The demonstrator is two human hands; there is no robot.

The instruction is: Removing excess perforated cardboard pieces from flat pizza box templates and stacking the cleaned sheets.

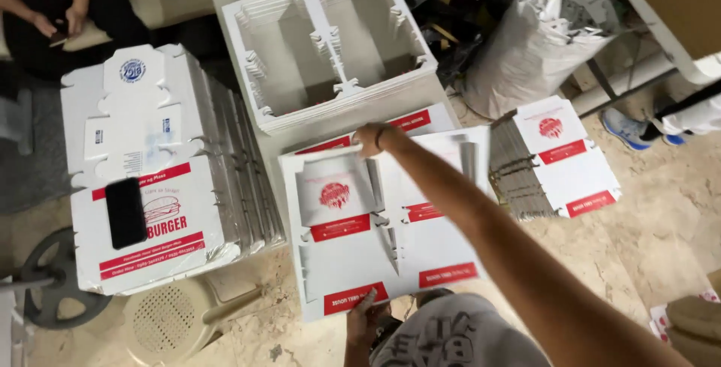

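Our left hand pinches near edge of flat white box sheet. Our right hand grips far edge. Sheet lies between both hands, long way running away from us.

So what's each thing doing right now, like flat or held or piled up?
Flat box sheet: unfolded, held at both ends.
Left hand: gripping the sheet's near edge.
Right hand: stretched out to the sheet's far edge.
Burger box stack: piled flat.
Black phone: lying on that stack, screen dark.
Small box stack: piled flat.
White bag: stuffed full, open.
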